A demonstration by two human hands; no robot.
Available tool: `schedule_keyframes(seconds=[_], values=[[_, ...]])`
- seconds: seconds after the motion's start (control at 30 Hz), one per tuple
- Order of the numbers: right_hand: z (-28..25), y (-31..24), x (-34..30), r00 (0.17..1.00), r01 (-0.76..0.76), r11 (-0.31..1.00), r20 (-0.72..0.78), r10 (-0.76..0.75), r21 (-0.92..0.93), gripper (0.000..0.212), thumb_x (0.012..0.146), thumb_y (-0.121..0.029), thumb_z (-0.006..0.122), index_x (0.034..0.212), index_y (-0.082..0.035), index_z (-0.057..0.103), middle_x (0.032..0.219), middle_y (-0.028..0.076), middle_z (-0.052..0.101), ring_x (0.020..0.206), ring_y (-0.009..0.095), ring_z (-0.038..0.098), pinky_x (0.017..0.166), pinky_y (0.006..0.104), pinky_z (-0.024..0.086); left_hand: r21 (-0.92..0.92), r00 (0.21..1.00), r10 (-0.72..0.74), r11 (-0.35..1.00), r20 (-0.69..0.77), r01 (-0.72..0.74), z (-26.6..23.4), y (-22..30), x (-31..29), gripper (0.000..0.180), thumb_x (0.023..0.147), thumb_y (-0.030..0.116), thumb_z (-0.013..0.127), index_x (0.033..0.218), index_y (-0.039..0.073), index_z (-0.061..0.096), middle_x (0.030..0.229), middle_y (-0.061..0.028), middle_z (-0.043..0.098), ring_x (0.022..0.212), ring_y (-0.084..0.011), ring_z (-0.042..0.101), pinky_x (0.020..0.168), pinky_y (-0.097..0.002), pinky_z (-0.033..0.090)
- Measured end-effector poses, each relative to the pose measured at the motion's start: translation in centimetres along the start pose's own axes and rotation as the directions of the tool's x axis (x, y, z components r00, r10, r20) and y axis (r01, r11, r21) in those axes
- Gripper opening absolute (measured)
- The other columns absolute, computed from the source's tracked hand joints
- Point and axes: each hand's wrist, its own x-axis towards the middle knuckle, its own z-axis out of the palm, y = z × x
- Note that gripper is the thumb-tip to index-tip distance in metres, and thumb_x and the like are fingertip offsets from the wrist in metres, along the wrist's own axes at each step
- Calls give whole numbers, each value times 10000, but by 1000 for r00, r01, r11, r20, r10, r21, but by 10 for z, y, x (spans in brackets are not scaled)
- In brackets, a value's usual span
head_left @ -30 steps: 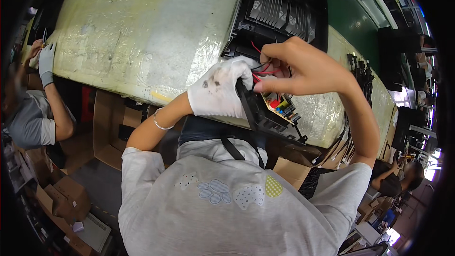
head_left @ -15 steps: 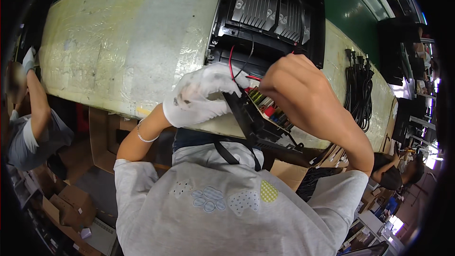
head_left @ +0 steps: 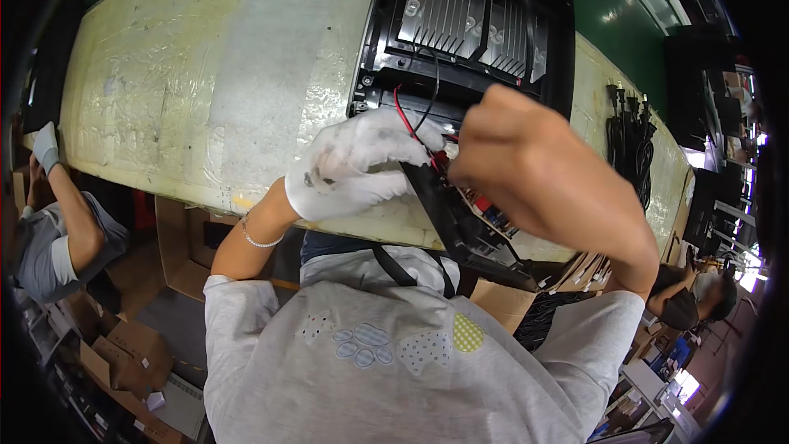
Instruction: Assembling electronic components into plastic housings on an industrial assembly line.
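My left hand (head_left: 357, 160), in a stained white glove, grips the upper left end of a black plastic panel (head_left: 440, 210) tilted at the table's near edge. A circuit board (head_left: 486, 210) with colourful parts sits in that panel, partly covered by my right hand (head_left: 522, 144). The right hand is bare and its fingers are curled closed over the board; what they hold is hidden. A red wire (head_left: 400, 105) and a black wire (head_left: 436, 86) run from a large black casing (head_left: 472, 99) down to my gloved fingers. Silvery metal fins (head_left: 444, 12) show inside the casing.
Black cables with plugs (head_left: 629, 144) lie bundled on the table at right. The table (head_left: 181, 90) has a taped, yellowish cover. Cardboard boxes (head_left: 185, 238) stand below its near edge. One co-worker's arm (head_left: 74, 205) shows at far left; another person (head_left: 690, 300) is at far right.
The panel has shifted slightly down and right, and less of the board shows. My right hand has turned and its wrist has moved right. My left hand keeps its grip on the panel.
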Motion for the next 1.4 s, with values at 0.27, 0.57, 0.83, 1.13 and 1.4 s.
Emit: schedule_keyframes(seconds=[0.27, 0.57, 0.83, 1.13, 1.4], values=[[9, 29, 26, 995, 64, 998, -69, -65, -16, 206, 762, 7, 673, 963, -20, 640, 1034, 122, 573, 936, 314, 570, 788, 376, 490, -88, 996, -49, 995, 74, 55, 6, -17, -9, 223, 765, 52, 690, 986, 50, 657, 1030, -111, 638, 1030, -265, 612, 844, -356, 523], [15, 35, 12, 974, 227, 962, -43, -223, 151, 145, 735, -32, 699, 867, 9, 656, 1018, 116, 625, 937, 297, 558, 787, 369, 484, -10, 997, -77, 997, 26, 77, 0, -12, -10, 222, 791, 68, 677, 1002, 135, 691, 1020, -72, 619, 982, -234, 626, 826, -325, 524], [23, 42, 8, 957, 289, 932, -57, -284, 220, 239, 640, -62, 700, 867, 9, 678, 970, 74, 630, 876, 272, 534, 749, 357, 478, 79, 999, -5, 997, 34, 2, 5, -25, -15, 225, 809, 61, 645, 1022, 123, 684, 1073, -56, 589, 965, -216, 620, 817, -300, 519], [24, 3, 23, 920, 180, 973, -324, -219, -145, 281, 599, -95, 672, 865, -6, 652, 1028, 84, 615, 874, 253, 542, 694, 310, 491, -172, 911, -399, 895, 103, 411, 9, -14, -23, 228, 803, 56, 638, 1029, 47, 662, 1107, -119, 605, 1079, -268, 585, 908, -323, 505], [17, 12, 1, 987, 154, 988, -59, -152, 24, 276, 587, -50, 673, 858, 3, 659, 831, 69, 562, 786, 246, 499, 630, 318, 446, 14, 998, 15, 1000, -64, -14, 4, -13, -7, 185, 757, 53, 687, 941, 55, 663, 1052, -62, 650, 989, -237, 635, 812, -315, 543]])
